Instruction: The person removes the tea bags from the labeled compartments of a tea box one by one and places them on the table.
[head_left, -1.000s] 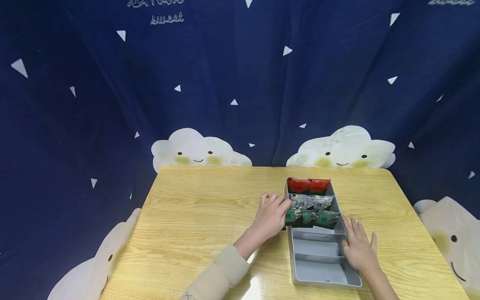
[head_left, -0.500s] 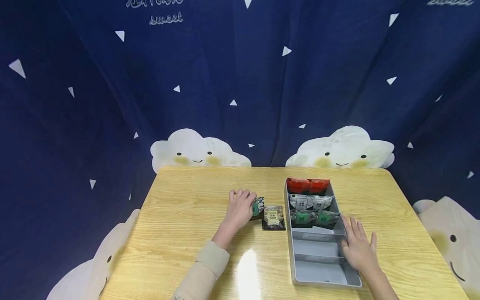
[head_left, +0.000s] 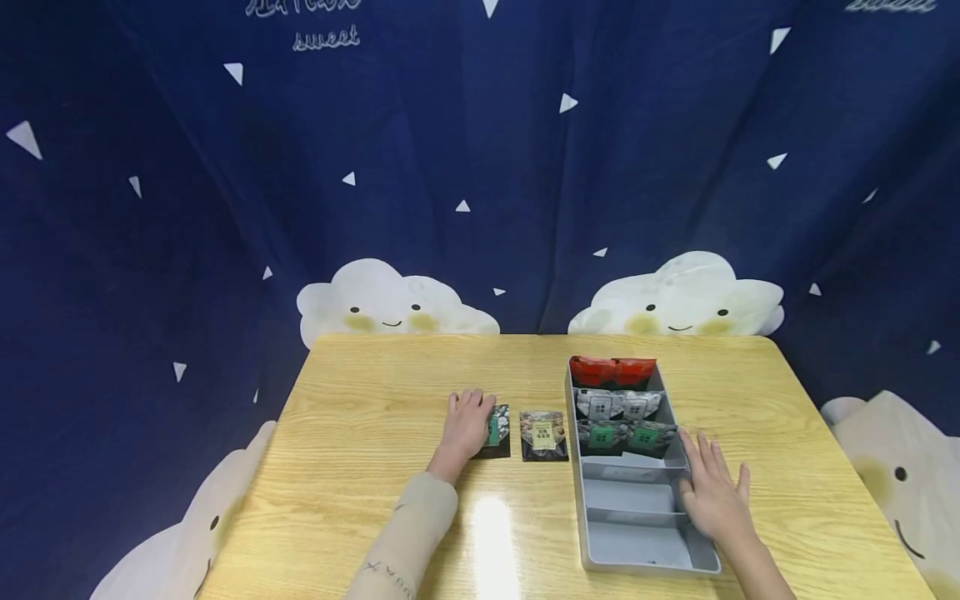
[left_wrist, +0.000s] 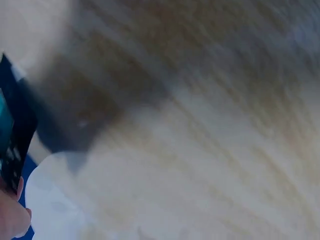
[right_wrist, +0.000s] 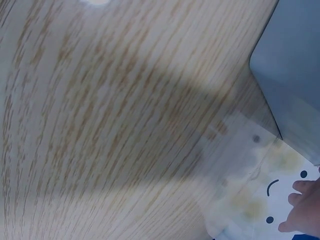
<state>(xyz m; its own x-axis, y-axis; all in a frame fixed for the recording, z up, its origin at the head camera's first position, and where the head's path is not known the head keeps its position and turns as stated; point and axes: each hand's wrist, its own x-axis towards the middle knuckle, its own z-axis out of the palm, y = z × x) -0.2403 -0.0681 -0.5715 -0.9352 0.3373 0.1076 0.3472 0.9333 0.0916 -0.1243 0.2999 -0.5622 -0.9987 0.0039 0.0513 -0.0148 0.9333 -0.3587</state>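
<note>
On the table's left-middle, my left hand [head_left: 462, 427] pinches the left edge of a small black-and-green sachet [head_left: 501, 435]; the hand covers part of it. The left wrist view shows this sachet tilted, with fingertips [left_wrist: 12, 217] at its edge. Beside it lies a sachet with a pale yellow label [head_left: 543, 435], flat and apart from the grey divided box [head_left: 576, 500]. My right hand [head_left: 716, 496] rests against the box's right wall with its fingers extended. Two green sachets [head_left: 626, 437] stand in the box's third compartment from the back.
Two red sachets [head_left: 613, 372] stand in the back compartment, two silver-grey sachets [head_left: 618, 406] in the one before them. The two front compartments show bare grey floors. A wooden table [head_left: 375, 400] extends left of the box. Behind hangs a dark blue curtain [head_left: 420, 125] with clouds.
My left hand has moved left from the box with a green sachet, lowering it to the table left of the yellow-labelled one. Two green sachets remain in the box. My right hand stays put.
</note>
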